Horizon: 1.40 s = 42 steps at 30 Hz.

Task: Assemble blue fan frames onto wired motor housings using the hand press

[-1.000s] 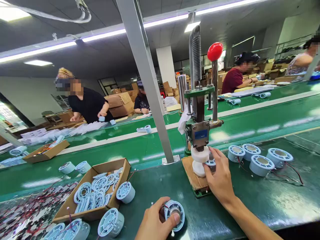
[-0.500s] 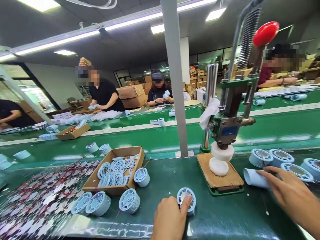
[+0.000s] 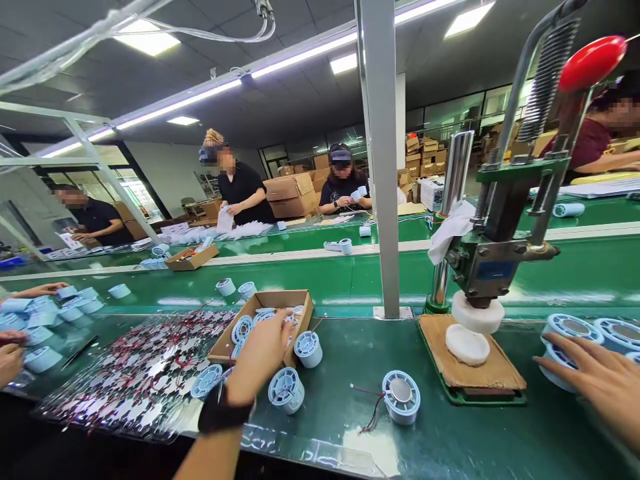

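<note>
My left hand reaches into a cardboard box of flat light-blue plastic rings; its fingertips are hidden among them. Stretched and parted, the fingers of my right hand lie over a light-blue round housing beside similar housings at the right. A housing with a metal disc and red-black wires stands on the bench between my hands. The hand press has a red knob, a white upper pad and a white lower pad with nothing between them.
Metal discs with red wires cover the bench at left. Several housings stand around the box. A grey post rises behind the bench beside a green conveyor. A co-worker's hands are at far left; other people sit or stand opposite.
My left hand has let go of the wired housing and moved left into the box. My right hand carried a housing from the press to the group at right, where it now stands upright.
</note>
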Available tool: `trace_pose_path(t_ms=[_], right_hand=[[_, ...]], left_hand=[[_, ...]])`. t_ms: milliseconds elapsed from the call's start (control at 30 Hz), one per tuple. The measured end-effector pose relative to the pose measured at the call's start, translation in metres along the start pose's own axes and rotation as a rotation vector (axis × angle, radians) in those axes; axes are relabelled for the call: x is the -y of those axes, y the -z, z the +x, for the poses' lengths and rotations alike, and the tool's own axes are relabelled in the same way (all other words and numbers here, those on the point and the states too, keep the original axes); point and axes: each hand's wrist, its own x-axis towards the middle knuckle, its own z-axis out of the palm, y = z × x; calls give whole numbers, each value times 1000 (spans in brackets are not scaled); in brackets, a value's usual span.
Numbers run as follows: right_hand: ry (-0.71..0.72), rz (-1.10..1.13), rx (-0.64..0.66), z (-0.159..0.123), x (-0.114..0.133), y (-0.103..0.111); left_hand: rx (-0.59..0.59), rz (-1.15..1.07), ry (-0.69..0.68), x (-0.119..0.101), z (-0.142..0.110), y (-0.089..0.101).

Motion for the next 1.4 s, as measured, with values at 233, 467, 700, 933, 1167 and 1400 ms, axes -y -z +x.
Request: trace_pose_path(t_ms=[233, 467, 700, 933, 1167, 1400], right_hand=[[17, 101, 32, 18, 158, 7], [-116, 607, 505, 20, 275, -51], [-194, 822, 559, 7, 240, -21], [-263, 886, 528, 7, 235, -5], [-175, 785, 411, -2, 235, -6], [-294, 581, 290, -15, 249, -21]], left_hand=[[168, 98, -269, 42, 100, -24], [-43, 177, -230, 43, 107, -4], [-99, -464, 51, -10, -11, -29], [62, -541, -34, -81, -74, -133], [-44, -372, -373, -66, -73, -117], [-121, -355, -472, -71, -66, -136]])
